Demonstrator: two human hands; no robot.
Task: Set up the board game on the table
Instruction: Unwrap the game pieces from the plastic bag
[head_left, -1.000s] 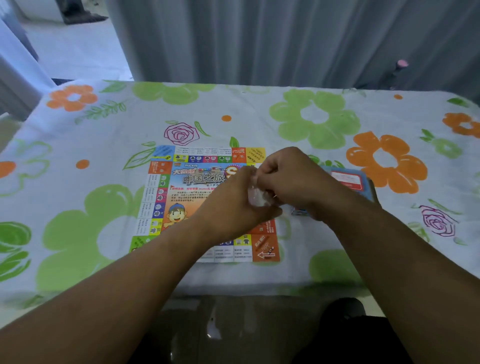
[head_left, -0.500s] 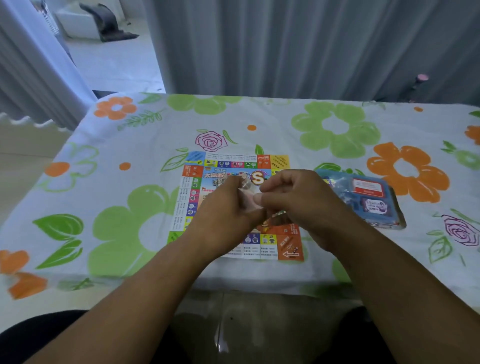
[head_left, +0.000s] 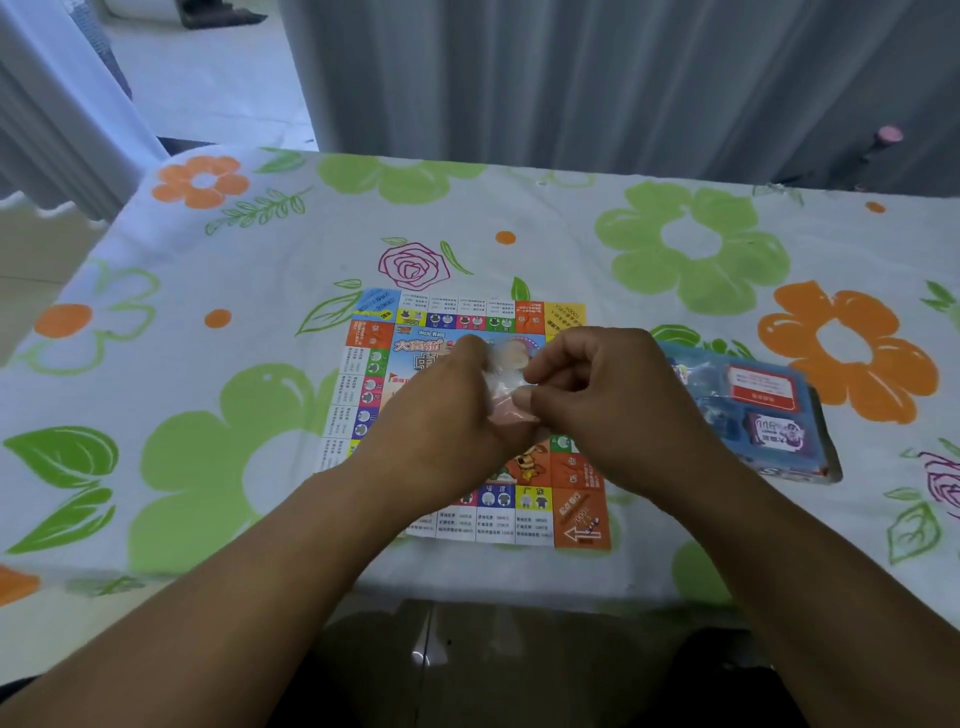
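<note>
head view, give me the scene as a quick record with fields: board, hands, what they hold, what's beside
board: game board lies unfolded and flat on the floral tablecloth, near the front edge
held: small clear plastic bag, above the board; contents too blurred to tell
left: left hand pinches the bag's left side
right: right hand pinches its right side
beside: blue packet lies on the cloth right of the board, untouched
</note>
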